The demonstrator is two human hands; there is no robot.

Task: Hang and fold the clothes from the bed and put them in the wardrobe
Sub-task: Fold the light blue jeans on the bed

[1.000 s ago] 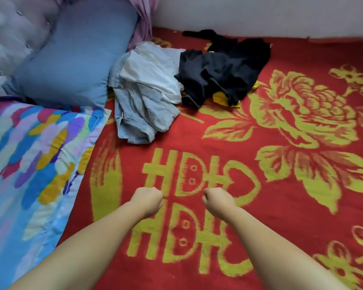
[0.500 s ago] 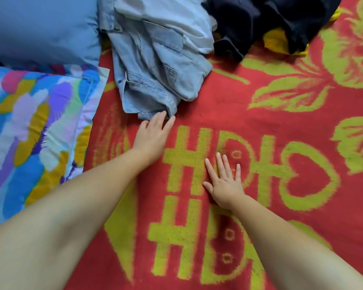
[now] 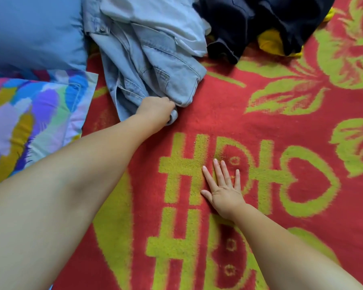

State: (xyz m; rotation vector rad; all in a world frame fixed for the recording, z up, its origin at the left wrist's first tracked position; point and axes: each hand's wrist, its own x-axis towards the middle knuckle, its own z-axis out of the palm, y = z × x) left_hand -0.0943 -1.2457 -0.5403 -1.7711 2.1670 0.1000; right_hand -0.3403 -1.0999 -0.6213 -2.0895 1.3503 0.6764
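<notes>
Head view: left hand (image 3: 155, 110) apparently clutches denim garment's (image 3: 155, 65) near edge.

Red-and-yellow bed blanket (image 3: 228, 105) under denim garment (image 3: 151, 59), dark clothes (image 3: 249, 24), blue pillow (image 3: 34, 32), multicoloured pillow (image 3: 29, 122)

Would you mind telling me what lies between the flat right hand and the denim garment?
In the head view, only bare red and yellow blanket lies between the right hand and the denim garment; no clothing sits in that stretch.
</notes>
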